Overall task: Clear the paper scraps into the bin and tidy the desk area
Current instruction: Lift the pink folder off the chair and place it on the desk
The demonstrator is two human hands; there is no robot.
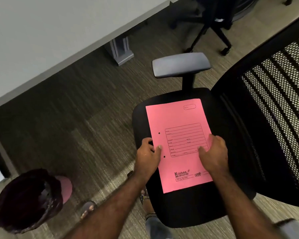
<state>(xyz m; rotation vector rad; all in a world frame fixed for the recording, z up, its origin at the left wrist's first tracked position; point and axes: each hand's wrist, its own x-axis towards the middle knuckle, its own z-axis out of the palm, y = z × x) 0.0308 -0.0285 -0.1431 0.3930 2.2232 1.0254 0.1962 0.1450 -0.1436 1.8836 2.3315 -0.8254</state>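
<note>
- Pink folder [178,144] on chair seat [193,209] is pinched at its edge by left hand [148,156]; right hand [214,154] is laid on top, fingers loosely bent
- Folder could be slid off toward bin [27,200], left of both hands

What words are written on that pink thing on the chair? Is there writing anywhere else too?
"Krishna": printed in bold near the bottom of the pink file folder, which lies on the chair seat.
Boxed line under "Krishna": too blurred to read.
Small logo beside it, by the right hand: unreadable.
Form box in the middle, with lined fields: labels too small to read.
Small box at the top corner: too faint to read.
The bin, floor and desk: no writing visible.
</note>
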